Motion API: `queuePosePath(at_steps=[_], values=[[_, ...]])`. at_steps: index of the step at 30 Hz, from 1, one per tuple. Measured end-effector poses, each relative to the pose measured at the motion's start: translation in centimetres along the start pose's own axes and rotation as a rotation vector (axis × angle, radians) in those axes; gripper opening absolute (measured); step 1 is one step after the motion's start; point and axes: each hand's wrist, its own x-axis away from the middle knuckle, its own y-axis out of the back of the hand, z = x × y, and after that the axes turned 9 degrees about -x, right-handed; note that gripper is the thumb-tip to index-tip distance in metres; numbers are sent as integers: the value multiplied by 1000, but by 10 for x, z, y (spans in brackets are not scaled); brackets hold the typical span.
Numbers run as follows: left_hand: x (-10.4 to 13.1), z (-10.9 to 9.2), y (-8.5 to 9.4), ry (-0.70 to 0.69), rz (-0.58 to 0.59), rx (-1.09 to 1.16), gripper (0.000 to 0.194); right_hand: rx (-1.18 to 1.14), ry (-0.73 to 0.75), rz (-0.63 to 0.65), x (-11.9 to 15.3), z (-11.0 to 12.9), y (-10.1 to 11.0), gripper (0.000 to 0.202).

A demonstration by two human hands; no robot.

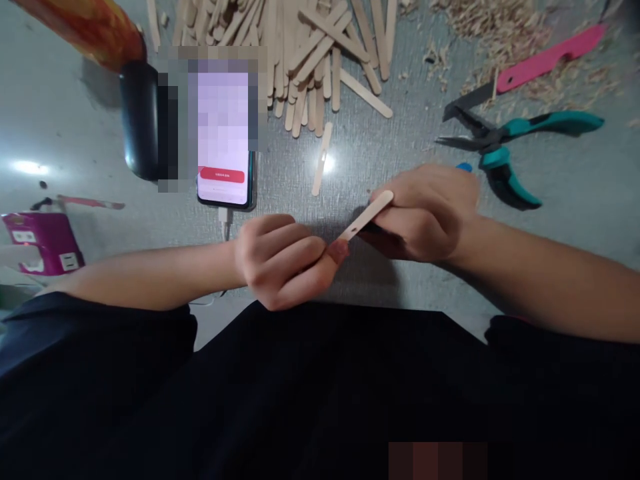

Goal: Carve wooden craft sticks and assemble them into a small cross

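Wooden stick (369, 216) between the hands.
Left hand (285, 263): fingers pinch the stick's near end; its long axis slants forward-right to the right hand (425, 210), fingers curled, contents indeterminable.

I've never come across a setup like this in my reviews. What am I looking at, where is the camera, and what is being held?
There is no machine here: these are a person's bare hands. The single picture comes from a camera worn on the head, looking forward and down. The left hand pinches a flat wooden stick with a small hole in it. The right hand is curled by the stick's far end; whether it grips anything is hard to tell. On the grey table lie a pile of sticks, a loose stick, a phone, pliers, a pink-handled knife and wood shavings.
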Motion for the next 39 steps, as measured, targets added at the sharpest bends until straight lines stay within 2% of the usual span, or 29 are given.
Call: queuePosePath(at_steps=[2,3,5,6,8,11,12,13,15,17,19,21,23,26,33,39], values=[[2,0,-1,61,60,78,34,55,270,-230,-1,-2,-2,25],[3,-1,-1,102,125,124,34,67,346,-295,-2,-2,-3,26],[7,-2,-1,177,244,200,34,81,349,-314,-4,-1,-2,30],[9,-3,-1,203,274,225,34,94,319,-298,-3,-1,0,31],[12,-6,-2,239,268,262,35,115,233,-162,-1,1,5,29],[16,-10,-3,284,260,284,35,109,54,237,3,5,13,27],[17,-11,-4,298,268,280,33,106,16,318,3,6,15,30],[18,-12,-5,322,273,269,31,107,-11,345,3,7,16,33],[19,-12,-8,424,259,231,20,110,-78,291,0,11,17,39],[18,-11,-12,615,275,192,13,103,-166,258,-5,16,18,44],[16,-8,-15,807,353,183,18,97,-250,307,-12,23,22,46],[13,-3,-18,888,431,199,20,112,-305,412,-18,30,29,46],[9,2,-20,921,479,216,18,144,-317,494,-22,36,35,45],[3,7,-19,980,524,266,17,170,-328,545,-25,38,39,42],[1,7,-20,996,569,289,21,163,-333,473,-24,36,39,46],[1,6,-19,985,571,264,19,194,-332,485,-19,38,39,50]])
